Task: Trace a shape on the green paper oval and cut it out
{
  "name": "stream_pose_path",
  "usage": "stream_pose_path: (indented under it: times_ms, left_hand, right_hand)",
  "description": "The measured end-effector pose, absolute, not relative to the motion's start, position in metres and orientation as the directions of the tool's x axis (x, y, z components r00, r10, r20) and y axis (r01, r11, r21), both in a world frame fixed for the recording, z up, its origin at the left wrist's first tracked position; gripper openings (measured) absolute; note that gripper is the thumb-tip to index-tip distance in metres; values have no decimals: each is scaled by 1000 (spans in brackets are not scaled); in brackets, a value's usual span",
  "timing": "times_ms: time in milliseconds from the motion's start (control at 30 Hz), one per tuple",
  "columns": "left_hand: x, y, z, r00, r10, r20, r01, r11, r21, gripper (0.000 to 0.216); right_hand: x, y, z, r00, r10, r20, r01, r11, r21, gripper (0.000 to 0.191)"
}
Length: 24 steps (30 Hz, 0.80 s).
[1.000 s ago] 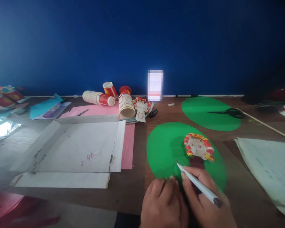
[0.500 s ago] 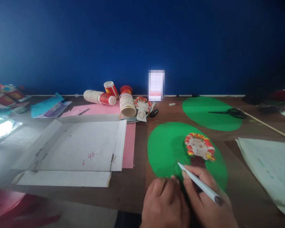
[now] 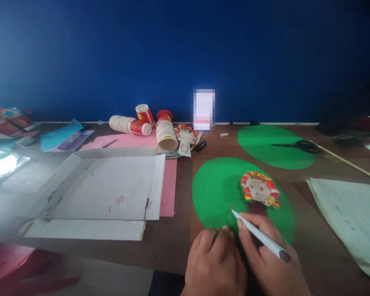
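Observation:
My right hand grips a white marker pen with a dark purple end. Its tip touches a round green paper, where a faint curved line shows. My left hand lies beside it on the near edge of the green paper, fingers curled in; what is under them, if anything, is hidden. A cut paper-cup face with red and yellow curled strips around it lies on the green paper, just beyond my right hand. A dark maroon piece shows below the face, partly covered by my hand.
Scissors lie on a second green round behind, near a thin stick. A flattened white box is at left on pink paper. Stacked paper cups and a paper figure stand behind. Written sheets lie right.
The marker tip stays at nearly the same spot on the green paper, moving only very slightly. The whole view has shifted a little; both hands keep their grip.

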<state>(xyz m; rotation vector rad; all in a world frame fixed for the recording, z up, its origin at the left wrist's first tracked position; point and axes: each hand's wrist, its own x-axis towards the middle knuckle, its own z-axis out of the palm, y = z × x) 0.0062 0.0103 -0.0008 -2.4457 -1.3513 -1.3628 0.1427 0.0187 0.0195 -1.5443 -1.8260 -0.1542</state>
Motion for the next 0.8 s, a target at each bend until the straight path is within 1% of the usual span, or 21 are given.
stream_pose_path:
  times_ms: [233, 400, 567, 667, 800]
  left_hand:
    - [6, 11, -1, 237, 669, 705, 692, -626, 361, 21]
    - [5, 11, -2, 249, 669, 700, 702, -623, 345, 24]
    - [9, 10, -7, 209, 676, 707, 707, -604, 368, 26]
    - [13, 9, -13, 147, 688, 710, 711, -573, 407, 28]
    - [15, 8, -20, 134, 679, 722, 707, -576, 410, 29]
  right_hand:
    - [142, 20, 22, -23, 805, 593, 897, 279, -344, 22]
    - [144, 17, 14, -28, 809, 587, 882, 296, -366, 17]
    - [146, 11, 5, -67, 839, 540, 851, 331, -408, 13]
    - [146, 10, 6, -84, 837, 541, 842, 350, -411, 12]
    - [145, 12, 10, -80, 834, 546, 825, 363, -433, 11]
